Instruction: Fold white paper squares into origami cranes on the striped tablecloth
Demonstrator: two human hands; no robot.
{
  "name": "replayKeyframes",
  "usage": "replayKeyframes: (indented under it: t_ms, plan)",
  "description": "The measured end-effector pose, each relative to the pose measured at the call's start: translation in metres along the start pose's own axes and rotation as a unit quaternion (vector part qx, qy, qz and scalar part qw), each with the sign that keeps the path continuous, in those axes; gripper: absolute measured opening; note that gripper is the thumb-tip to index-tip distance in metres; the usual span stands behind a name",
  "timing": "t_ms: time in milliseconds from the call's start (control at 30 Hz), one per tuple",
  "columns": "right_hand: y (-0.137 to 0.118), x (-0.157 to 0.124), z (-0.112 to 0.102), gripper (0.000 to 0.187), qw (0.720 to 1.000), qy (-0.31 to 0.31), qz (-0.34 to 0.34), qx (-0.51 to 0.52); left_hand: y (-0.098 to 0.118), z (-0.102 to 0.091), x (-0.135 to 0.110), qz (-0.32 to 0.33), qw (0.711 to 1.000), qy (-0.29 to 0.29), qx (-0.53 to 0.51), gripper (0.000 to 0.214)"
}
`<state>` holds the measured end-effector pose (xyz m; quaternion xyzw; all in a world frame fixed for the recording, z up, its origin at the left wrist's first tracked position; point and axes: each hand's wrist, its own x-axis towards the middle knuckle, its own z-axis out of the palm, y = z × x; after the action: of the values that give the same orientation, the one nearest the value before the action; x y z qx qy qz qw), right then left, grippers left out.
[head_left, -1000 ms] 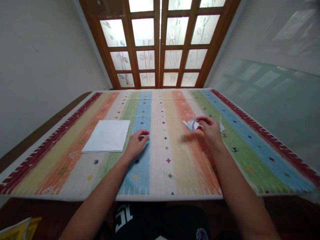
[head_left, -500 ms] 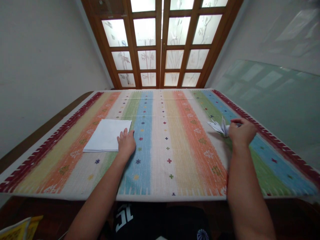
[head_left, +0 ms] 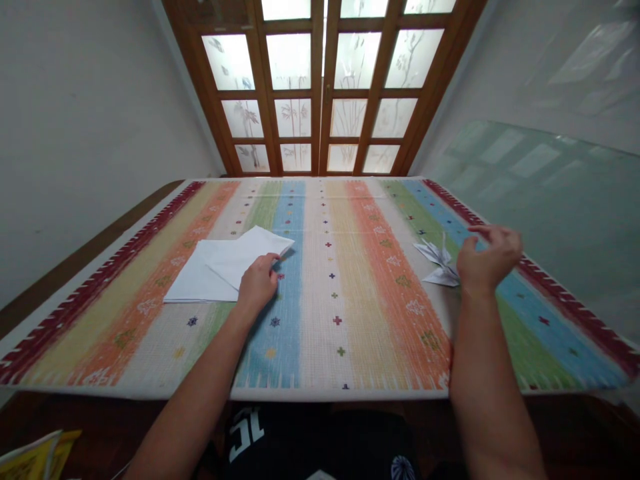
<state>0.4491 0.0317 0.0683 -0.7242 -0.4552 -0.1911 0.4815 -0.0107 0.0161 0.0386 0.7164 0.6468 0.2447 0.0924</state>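
Head view: we log the left hand (head_left: 257,285) at the near right edge of the paper stack (head_left: 193,283), which lies on the left half of the striped cloth (head_left: 320,347). Its fingers curl onto the top sheet (head_left: 250,250), which sits skewed on the stack, with one corner raised and pointing far and right; we cannot tell whether they pinch the sheet or only press on it. The right hand (head_left: 487,257) is raised on the right, its fingers spread and released, holding nothing. Just to its left, the paper crane (head_left: 435,257) stands on the cloth, wings tilted; we cannot tell whether any finger touches it. Risks, in our judgement: the light crane could be tipped or crushed if the right hand dropped or swept left, and the top sheet could crease or slip if the left hand dragged it across the stack. Against the earlier frame, the stack was squared and its top sheet flat, while the crane was at the right hand's fingers and now sits free on the cloth.
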Motion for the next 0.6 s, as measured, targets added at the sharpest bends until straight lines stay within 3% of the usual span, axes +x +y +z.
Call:
replayKeyframes:
  t_ms: [67,133,200,267,333,400,600]
  plan:
    - [-0.014,-0.007,0.005,0.026,0.995,-0.010,-0.073,0.065,0.003,0.006,-0.002,0.076,0.995,-0.023,-0.055,0.044]
    - [-0.031,-0.022,0.012,0.029,0.972,-0.104,-0.147,0.148,0.007,0.014,-0.006,0.148,0.982,-0.056,-0.102,0.046]
    - [-0.049,-0.042,0.020,0.039,0.916,-0.233,-0.242,0.218,0.014,0.021,-0.012,0.209,0.963,-0.102,-0.139,0.048]
    - [-0.064,-0.063,0.028,0.062,0.848,-0.354,-0.300,0.255,0.020,0.025,-0.017,0.247,0.944,-0.134,-0.171,0.050]
    - [-0.074,-0.081,0.034,0.077,0.794,-0.441,-0.318,0.271,0.025,0.026,-0.021,0.266,0.934,-0.146,-0.192,0.047]
    - [-0.081,-0.093,0.037,0.079,0.765,-0.487,-0.320,0.274,0.028,0.026,-0.024,0.255,0.929,-0.151,-0.220,0.043]
    - [-0.086,-0.101,0.044,0.037,0.703,-0.573,-0.290,0.305,0.025,0.018,-0.022,0.208,0.917,-0.168,-0.295,0.028]
